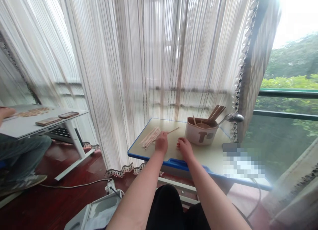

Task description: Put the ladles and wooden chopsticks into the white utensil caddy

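Note:
My left hand (161,142) rests on the blue-edged table (149,157), fingers pinched on a thin wooden stick (173,130) that points right and away. A pile of several like sticks (149,137) lies just left of that hand. My right hand (184,146) lies on the tabletop close beside the left, fingers curled, with nothing visible in it. A beige cup (201,133) with a mushroom picture stands right of my right hand, holding wooden utensils and a metal ladle (232,117).
Sheer striped curtains (149,58) hang behind the table. At left another person's leg (22,150) sits by a white desk (37,122) with flat objects on it. A power strip and cable (109,185) lie on the red floor. A railing and greenery are at right.

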`<act>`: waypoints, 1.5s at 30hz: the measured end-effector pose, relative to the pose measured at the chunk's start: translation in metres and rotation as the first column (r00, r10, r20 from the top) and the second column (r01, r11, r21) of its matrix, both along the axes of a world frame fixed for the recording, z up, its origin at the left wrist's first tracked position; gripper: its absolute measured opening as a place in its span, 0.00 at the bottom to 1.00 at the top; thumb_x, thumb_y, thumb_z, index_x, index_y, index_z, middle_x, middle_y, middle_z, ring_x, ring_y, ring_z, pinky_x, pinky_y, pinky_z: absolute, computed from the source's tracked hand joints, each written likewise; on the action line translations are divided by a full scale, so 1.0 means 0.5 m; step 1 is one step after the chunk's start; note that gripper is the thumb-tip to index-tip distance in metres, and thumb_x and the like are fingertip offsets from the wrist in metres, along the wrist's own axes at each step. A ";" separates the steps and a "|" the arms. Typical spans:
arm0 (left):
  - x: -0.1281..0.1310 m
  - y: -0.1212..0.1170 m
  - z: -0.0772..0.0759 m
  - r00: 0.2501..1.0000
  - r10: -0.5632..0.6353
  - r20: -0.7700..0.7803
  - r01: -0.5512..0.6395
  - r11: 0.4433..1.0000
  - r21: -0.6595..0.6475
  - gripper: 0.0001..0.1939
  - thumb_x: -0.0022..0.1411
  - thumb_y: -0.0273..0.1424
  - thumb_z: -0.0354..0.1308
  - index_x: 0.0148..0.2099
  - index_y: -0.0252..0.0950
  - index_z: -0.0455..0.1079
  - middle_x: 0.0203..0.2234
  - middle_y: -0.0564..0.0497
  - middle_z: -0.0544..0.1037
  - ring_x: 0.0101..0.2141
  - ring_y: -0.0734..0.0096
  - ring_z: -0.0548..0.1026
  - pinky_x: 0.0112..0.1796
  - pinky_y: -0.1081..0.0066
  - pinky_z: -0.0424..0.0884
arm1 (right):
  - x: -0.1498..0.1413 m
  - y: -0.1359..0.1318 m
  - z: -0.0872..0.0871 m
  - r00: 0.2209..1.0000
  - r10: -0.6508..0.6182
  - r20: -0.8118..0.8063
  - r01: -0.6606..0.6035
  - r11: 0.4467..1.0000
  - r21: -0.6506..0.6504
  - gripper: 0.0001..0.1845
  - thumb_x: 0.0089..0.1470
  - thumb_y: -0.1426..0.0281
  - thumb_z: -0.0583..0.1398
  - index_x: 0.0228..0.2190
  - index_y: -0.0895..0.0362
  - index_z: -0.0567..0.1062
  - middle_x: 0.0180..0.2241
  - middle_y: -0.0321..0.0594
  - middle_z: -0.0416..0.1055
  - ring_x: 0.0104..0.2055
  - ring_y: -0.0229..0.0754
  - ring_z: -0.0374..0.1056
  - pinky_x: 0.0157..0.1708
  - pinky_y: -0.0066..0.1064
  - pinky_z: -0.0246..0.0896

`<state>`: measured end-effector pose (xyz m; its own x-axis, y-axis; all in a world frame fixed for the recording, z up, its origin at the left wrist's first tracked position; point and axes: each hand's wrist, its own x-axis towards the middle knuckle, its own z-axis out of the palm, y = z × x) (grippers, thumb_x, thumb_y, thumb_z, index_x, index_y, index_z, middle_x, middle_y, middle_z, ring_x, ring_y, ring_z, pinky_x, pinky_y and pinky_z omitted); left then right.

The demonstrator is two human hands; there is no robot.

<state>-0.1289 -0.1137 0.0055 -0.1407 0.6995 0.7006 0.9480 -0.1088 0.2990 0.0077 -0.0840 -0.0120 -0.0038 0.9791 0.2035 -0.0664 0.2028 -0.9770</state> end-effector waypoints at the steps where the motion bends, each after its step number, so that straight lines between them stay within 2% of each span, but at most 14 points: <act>1: 0.000 0.001 -0.003 1.000 -0.026 0.010 0.026 1.000 0.008 0.14 0.65 0.24 0.43 0.48 0.34 0.67 0.40 0.45 0.74 0.41 0.68 0.72 0.43 0.68 0.68 | 0.000 0.000 0.000 1.000 0.001 -0.015 -0.001 1.000 0.003 0.16 0.43 0.61 0.57 0.34 0.58 0.70 0.29 0.40 0.70 0.28 0.39 0.66 0.27 0.30 0.63; 4: 0.001 0.003 -0.007 0.995 -0.098 -0.008 0.098 0.995 0.008 0.15 0.66 0.26 0.42 0.49 0.35 0.67 0.41 0.46 0.75 0.42 0.71 0.72 0.44 0.71 0.68 | -0.002 -0.004 0.003 0.998 0.009 -0.058 -0.009 1.000 0.012 0.17 0.44 0.59 0.57 0.34 0.57 0.70 0.29 0.39 0.69 0.26 0.36 0.65 0.24 0.27 0.62; 9: 0.008 0.000 -0.006 0.975 -0.209 -0.073 0.209 0.978 -0.021 0.14 0.66 0.26 0.43 0.48 0.36 0.68 0.40 0.47 0.75 0.42 0.71 0.73 0.44 0.70 0.68 | -0.004 -0.005 0.010 0.994 0.025 -0.109 -0.025 1.000 0.004 0.19 0.45 0.54 0.57 0.34 0.55 0.69 0.26 0.34 0.66 0.21 0.33 0.60 0.18 0.24 0.54; 14: 0.016 -0.001 -0.005 0.948 -0.284 -0.141 0.281 0.959 -0.040 0.11 0.65 0.26 0.46 0.43 0.35 0.69 0.36 0.48 0.75 0.40 0.70 0.72 0.44 0.68 0.67 | -0.002 -0.002 0.014 0.988 0.033 -0.148 -0.033 0.999 -0.002 0.19 0.46 0.53 0.56 0.33 0.55 0.67 0.26 0.36 0.67 0.22 0.34 0.62 0.21 0.26 0.58; 22: 0.014 -0.001 -0.005 0.951 -0.242 -0.192 0.239 0.970 -0.037 0.08 0.62 0.25 0.49 0.41 0.35 0.69 0.37 0.47 0.73 0.41 0.68 0.71 0.44 0.66 0.67 | -0.005 -0.007 0.016 0.982 0.074 -0.172 -0.073 0.997 0.011 0.19 0.46 0.55 0.56 0.35 0.56 0.67 0.28 0.37 0.67 0.24 0.35 0.62 0.21 0.25 0.56; 27: 0.013 -0.001 -0.004 0.968 -0.181 -0.174 0.181 0.983 -0.017 0.08 0.61 0.25 0.51 0.42 0.35 0.69 0.37 0.47 0.73 0.41 0.67 0.70 0.45 0.65 0.67 | -0.009 -0.007 0.014 0.982 0.058 -0.182 -0.053 0.998 0.030 0.17 0.48 0.57 0.54 0.36 0.55 0.66 0.29 0.36 0.65 0.25 0.34 0.62 0.20 0.24 0.55; 33: 0.009 0.002 -0.001 0.970 -0.189 -0.156 0.195 0.980 0.024 0.09 0.61 0.25 0.51 0.41 0.36 0.71 0.36 0.47 0.75 0.40 0.68 0.72 0.44 0.66 0.68 | -0.017 -0.006 0.014 0.988 0.052 -0.143 -0.041 0.996 0.082 0.16 0.50 0.57 0.52 0.36 0.55 0.65 0.28 0.35 0.65 0.24 0.34 0.61 0.19 0.24 0.54; 36: 0.007 0.004 -0.001 0.969 -0.203 -0.142 0.209 0.978 0.025 0.09 0.61 0.26 0.51 0.40 0.37 0.72 0.36 0.47 0.75 0.39 0.68 0.72 0.43 0.68 0.69 | -0.019 -0.010 0.010 0.995 0.034 -0.098 -0.022 0.993 0.115 0.15 0.52 0.58 0.51 0.36 0.55 0.65 0.28 0.36 0.65 0.24 0.35 0.61 0.20 0.26 0.56; 39: 0.007 0.000 -0.003 0.968 -0.217 -0.126 0.224 0.974 0.042 0.09 0.62 0.27 0.51 0.41 0.37 0.72 0.36 0.48 0.76 0.39 0.69 0.73 0.42 0.68 0.70 | -0.011 -0.028 0.018 0.999 0.006 -0.048 0.002 0.986 0.166 0.14 0.54 0.59 0.51 0.36 0.55 0.66 0.29 0.38 0.66 0.26 0.37 0.62 0.26 0.30 0.60; 42: 0.013 -0.009 0.001 0.962 -0.244 -0.118 0.256 0.962 0.093 0.10 0.63 0.28 0.50 0.44 0.38 0.71 0.38 0.48 0.76 0.40 0.69 0.73 0.43 0.68 0.70 | 0.012 -0.047 0.056 1.000 -0.016 0.004 0.014 0.949 0.315 0.11 0.54 0.61 0.53 0.33 0.54 0.69 0.34 0.40 0.68 0.35 0.40 0.65 0.34 0.32 0.61; 45: 0.027 -0.005 0.031 0.958 -0.274 -0.087 0.286 0.941 0.181 0.13 0.64 0.30 0.48 0.47 0.41 0.70 0.40 0.48 0.77 0.41 0.68 0.74 0.45 0.67 0.70 | 0.043 -0.047 0.128 0.983 -0.017 0.182 -0.100 0.783 0.614 0.10 0.56 0.65 0.52 0.30 0.53 0.72 0.36 0.41 0.68 0.37 0.41 0.66 0.36 0.33 0.62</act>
<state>-0.1156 -0.1163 0.0208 0.0881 0.5577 0.8254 0.8866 -0.4215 0.1902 0.0295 -0.1074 0.0519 -0.1327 0.6398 0.7570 0.0635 0.7677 -0.6377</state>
